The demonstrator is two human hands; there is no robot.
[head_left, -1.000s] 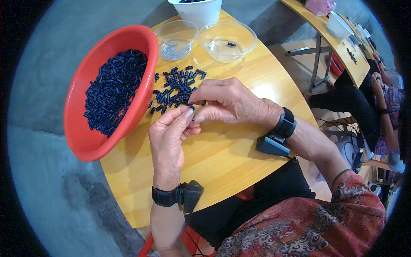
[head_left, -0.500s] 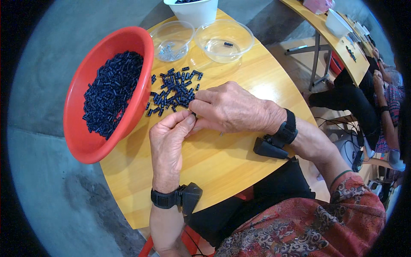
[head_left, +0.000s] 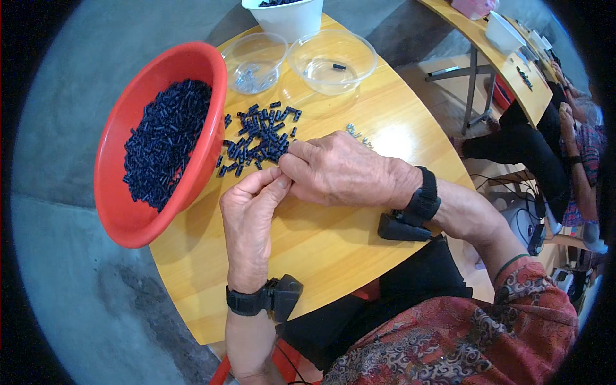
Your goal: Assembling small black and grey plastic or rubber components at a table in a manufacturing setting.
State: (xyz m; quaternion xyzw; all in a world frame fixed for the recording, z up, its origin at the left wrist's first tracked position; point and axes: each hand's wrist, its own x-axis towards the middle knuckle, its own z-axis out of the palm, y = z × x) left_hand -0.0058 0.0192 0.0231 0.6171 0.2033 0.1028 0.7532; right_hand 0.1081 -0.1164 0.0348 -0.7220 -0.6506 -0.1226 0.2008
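Note:
My left hand (head_left: 249,215) and my right hand (head_left: 346,172) meet above the wooden table, both closed, their thumbs and fingertips pinched together. Whatever sits between the fingertips is hidden by the fingers. Just beyond them lies a loose pile of small black plastic cylinder pieces (head_left: 258,138). A few small shiny metal parts (head_left: 359,136) rest on the table behind my right hand.
A big red basin (head_left: 110,199) full of the same black pieces leans in at the left. Farther back stand a clear bowl (head_left: 266,48) with small metal parts, another clear bowl (head_left: 346,48) with one black piece, and a white tub (head_left: 301,24). Another person sits at right.
My right hand has shifted slightly toward me, and the small metal parts behind it have come into sight. Both hands stay pinched together.

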